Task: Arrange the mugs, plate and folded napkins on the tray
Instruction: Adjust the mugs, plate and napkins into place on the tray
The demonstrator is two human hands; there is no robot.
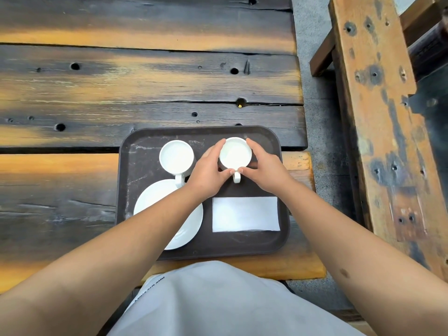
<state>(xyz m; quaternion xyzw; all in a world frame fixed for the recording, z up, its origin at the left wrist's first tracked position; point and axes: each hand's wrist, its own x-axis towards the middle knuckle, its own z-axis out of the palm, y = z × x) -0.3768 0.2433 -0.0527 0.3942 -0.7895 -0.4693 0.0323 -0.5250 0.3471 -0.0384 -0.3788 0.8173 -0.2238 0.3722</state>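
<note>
Nearest the camera is a grey garment covering the person's lap, and two bare forearms reach forward from either side of it over the near edge of the table.

On the table sits a dark brown tray with rounded corners. At its near right lies a white folded napkin, flat, its long side running across the tray. At the near left lies a white plate — the left forearm crosses over it and hides part of its right side.

Further in, the left hand and the right hand meet around a white mug at the far right of the tray. Each hand curls round its own side of the mug, fingers reaching up along the far rim and thumbs close together just above the handle, which points back toward the person. Whether the mug rests on the tray or is lifted just off it cannot be told.

Just left of it stands a second white mug, upright, untouched, its handle also pointing toward the person and reaching down to the plate's far edge.

Beyond the tray the table's dark, weathered planks stretch away — pitted with holes. To the right, past a strip of grey floor, stands a worn wooden bench.
</note>
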